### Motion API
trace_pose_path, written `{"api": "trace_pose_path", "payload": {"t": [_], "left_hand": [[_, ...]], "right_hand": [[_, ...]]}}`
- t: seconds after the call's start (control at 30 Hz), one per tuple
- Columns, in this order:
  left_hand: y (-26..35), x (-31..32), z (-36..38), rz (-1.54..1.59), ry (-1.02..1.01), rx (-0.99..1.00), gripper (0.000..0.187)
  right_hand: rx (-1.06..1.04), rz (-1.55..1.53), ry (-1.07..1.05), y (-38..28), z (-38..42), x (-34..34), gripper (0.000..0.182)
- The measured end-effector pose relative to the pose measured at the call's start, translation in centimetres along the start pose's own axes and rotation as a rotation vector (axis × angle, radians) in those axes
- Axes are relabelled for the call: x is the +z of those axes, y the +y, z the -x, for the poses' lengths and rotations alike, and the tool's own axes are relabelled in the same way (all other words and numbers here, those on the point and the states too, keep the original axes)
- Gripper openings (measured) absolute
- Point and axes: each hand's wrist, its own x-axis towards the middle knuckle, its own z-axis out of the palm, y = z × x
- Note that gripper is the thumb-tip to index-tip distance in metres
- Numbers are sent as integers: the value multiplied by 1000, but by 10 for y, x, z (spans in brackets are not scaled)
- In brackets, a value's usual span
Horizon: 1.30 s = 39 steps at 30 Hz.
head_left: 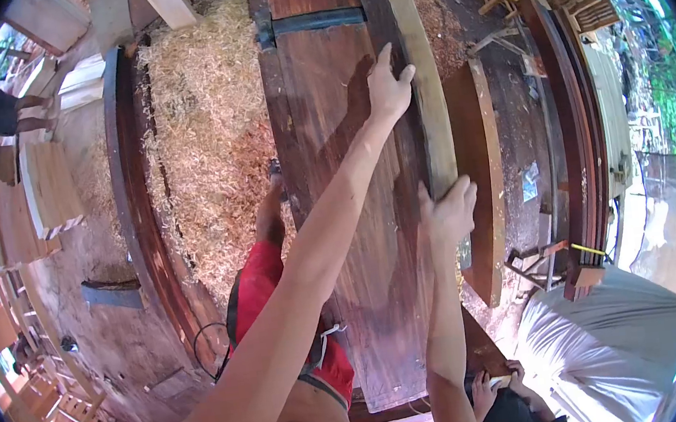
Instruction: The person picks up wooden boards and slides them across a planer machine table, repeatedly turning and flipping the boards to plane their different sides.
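Note:
A long pale wooden plank [429, 109] stands along the right edge of a wide dark reddish-brown board [350, 168]. My left hand [391, 88] is beside the plank, over the dark board, fingers stretched forward and thumb out to the plank's side. Nearer to me, my right hand [450, 211] closes round the plank's near end, thumb on the left face and fingers over to the right. A dark crosspiece [318, 21] runs across the board's far part.
Wood shavings [204, 134] cover the ground on the left, bordered by a dark beam [131, 151]. A brown beam [482, 194] stands right of the plank. Another person's hands [495, 385] are at lower right, near a grey sheet [610, 330]. Someone's legs [31, 112] show at far left.

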Motion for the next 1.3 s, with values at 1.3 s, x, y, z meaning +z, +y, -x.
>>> {"api": "trace_pose_path", "payload": {"t": [1.3], "left_hand": [[-144, -174, 67, -455, 450, -258, 70]], "right_hand": [[-176, 86, -57, -337, -485, 128, 100]]}}
